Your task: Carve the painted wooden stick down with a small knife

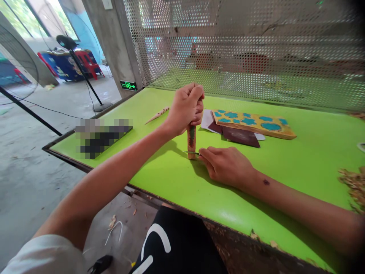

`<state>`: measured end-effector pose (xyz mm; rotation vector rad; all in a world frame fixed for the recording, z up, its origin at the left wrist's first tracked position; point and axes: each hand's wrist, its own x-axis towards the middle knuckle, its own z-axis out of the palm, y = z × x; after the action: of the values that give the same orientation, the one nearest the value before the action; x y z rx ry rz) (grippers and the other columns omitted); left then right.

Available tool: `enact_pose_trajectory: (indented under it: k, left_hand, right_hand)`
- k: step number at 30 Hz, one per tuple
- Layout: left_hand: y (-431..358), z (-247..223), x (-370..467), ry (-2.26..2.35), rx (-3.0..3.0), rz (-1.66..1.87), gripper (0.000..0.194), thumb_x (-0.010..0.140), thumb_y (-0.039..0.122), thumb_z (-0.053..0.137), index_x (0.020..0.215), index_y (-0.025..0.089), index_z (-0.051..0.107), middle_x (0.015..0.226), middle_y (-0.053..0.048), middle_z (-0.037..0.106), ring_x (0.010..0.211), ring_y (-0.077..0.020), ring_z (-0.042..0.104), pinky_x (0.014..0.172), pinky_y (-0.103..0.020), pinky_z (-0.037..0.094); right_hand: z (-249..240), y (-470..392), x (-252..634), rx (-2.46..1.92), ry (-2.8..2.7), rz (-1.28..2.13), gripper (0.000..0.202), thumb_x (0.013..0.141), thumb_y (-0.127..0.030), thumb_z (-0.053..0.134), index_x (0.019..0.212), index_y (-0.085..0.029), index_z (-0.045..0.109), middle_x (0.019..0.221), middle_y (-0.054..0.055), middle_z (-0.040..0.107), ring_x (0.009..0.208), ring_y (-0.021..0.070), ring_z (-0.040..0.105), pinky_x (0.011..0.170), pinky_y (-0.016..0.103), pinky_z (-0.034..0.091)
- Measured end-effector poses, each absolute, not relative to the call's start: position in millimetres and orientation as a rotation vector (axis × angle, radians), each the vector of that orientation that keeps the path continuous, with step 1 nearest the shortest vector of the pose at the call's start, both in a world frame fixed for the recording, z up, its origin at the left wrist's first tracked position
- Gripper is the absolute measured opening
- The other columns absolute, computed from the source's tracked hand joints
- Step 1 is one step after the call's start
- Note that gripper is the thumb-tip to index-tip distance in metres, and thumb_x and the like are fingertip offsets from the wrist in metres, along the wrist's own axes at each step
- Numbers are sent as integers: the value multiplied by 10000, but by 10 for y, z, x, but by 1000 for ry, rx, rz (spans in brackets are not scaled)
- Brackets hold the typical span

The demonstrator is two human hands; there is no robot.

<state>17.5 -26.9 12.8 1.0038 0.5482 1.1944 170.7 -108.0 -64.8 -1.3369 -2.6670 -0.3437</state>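
My left hand [189, 104] is closed in a fist around the upper part of a narrow wooden strip [192, 140]. The strip stands upright on the green table, with a dark green patch on its facing side. Near its foot, a thin knife blade [187, 152] lies across the wood. My right hand [228, 163] pinches the knife at its other end, fingers closed; the handle is mostly hidden in the grip. Behind my hands, a yellow wooden board [253, 123] with turquoise patches rests partly on dark red-brown sheets [242, 137] that look like sandpaper, and on white paper.
A carved, pointed wooden stick [157, 115] lies left of my left hand. Farther left is a dark, blurred-out object [105, 140]. Wood shavings [353, 186] are heaped at the right. A perforated metal screen [242, 49] borders the table's back. A standing fan [67, 42] is beyond.
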Motion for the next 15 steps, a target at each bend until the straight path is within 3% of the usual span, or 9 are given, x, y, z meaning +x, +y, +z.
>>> enact_pose_trajectory:
  k: [8,15]
  left_hand:
    - [-188,93,114,616,998,1199,214,938,291,548,828,221,380,514,127,228,308,11,231,368,-89,167]
    - [-169,76,91,628,956,1209,262,966,409,555,826,219,441,474,123,277,308,-13,261,356,-129,202]
  right_hand:
    - [-710,-1040,1945,-1258,-2743,-312,374,1025,-353,358,920,-188,677,766,55,708,545,140,499,569,349,126]
    - [-294,-988,2101,-1107,-2306,-153,331,1016,-389,415,882,-200,652,714,19,657,580,131,521,577,303,305]
